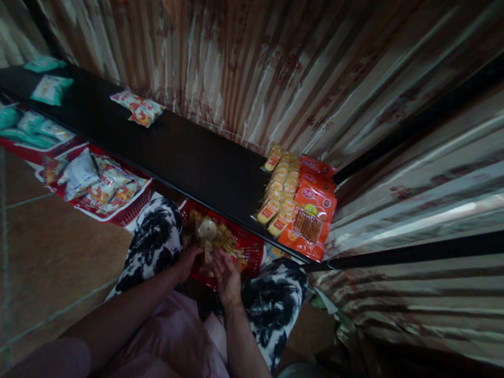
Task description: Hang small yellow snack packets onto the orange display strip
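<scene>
Lettering: orange pkts at R end of shelf carry pale logos, a pic of brown sticks on the front one; chars too small to read. Same for yellow pkts beside them & white/orange snack bag farther L.

Red plastic basket btwn the knees, slotted wall, holds shiny gold-wrapped pkts plus a round whitish item.

L hand at basket's L side, R hand over near side, fingers extended to the pkts; can't tell if either grips one.

Shelf: flat, black; long run of top btwn snack bag & yellow pkts. Front edge close to basket, pleated curtain along back.
</scene>
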Motion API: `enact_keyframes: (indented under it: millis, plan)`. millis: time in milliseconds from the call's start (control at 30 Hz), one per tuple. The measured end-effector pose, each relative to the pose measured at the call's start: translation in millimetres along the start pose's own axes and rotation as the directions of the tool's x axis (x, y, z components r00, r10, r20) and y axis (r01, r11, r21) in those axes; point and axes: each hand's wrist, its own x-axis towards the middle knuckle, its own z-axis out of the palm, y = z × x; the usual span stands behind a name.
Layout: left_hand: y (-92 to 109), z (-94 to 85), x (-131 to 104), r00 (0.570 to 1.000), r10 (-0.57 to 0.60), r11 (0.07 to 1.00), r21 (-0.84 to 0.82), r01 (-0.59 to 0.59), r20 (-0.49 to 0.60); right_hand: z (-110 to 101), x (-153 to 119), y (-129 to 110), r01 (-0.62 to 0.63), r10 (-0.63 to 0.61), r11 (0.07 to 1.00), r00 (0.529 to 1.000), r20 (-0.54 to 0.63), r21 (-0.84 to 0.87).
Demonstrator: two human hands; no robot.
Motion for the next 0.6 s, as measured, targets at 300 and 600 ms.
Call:
enact_keyframes:
  millis: [300,600]
  plan:
    - [-4.2,-3.1,8.3,0.998,0.03,0.999,-0.037,-0.032,-0.061,0.5,-1.6,-2.9,0.023,-0.023,1.0,0.997,0.071,0.006]
    - [-9.0,-6.9,15.2,0.999,0.043,0.999,-0.025,-0.044,-0.031,2.6,-5.6,-4.9,0.022,-0.022,1.0,0.994,0.107,0.001]
